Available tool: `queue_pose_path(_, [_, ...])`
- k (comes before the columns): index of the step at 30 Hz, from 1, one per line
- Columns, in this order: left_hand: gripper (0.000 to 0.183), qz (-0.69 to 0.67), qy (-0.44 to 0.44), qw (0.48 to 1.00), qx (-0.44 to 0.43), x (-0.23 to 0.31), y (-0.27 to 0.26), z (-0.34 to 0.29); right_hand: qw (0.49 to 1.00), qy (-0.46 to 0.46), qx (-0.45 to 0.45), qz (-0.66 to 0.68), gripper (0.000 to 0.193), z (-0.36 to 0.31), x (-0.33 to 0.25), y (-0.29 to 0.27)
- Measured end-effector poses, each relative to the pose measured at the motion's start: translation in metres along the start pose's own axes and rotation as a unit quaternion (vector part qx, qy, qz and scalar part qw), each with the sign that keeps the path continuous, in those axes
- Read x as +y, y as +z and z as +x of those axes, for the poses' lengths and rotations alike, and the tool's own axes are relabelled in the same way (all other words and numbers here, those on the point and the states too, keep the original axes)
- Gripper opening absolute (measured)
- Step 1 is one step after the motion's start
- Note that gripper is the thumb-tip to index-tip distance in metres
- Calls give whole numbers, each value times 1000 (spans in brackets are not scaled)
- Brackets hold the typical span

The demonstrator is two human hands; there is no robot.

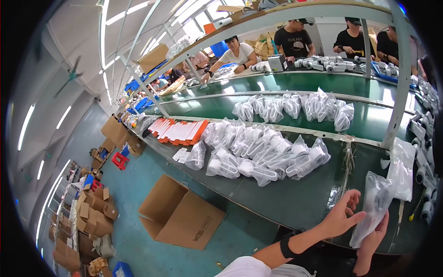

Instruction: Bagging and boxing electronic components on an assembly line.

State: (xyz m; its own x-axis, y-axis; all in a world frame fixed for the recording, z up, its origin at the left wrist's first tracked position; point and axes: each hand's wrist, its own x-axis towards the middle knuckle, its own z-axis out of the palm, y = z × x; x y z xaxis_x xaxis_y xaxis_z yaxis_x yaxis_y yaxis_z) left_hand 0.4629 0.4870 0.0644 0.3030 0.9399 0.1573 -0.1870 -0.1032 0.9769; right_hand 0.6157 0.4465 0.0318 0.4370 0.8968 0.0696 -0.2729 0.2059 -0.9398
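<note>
right hand (373,238) grips bag (374,203); left (346,211), curled, seemingly touches

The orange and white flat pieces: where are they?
The flat pieces lie left of centre in the head view, on the dark workbench, just left of the pile of bagged white items.

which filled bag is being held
The filled bag nearest the camera, held in the right hand; the other filled bags lie on the table or green conveyor.
</note>
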Motion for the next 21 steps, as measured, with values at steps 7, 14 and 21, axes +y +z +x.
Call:
queue_pose_path(7, [39,-287,-198,937,-20,-35,22,-9,999,0,-39,-34,28,-18,16,18])
queue_pose_path(14, [43,-303,-321,897,30,-6,1,-8,897,-231,12,-376,22,1,-16,5])
queue_pose_path(21, [34,-331,-234,913,40,-1,-37,-10,884,-290,-75,-359,22,-19,-15,9])
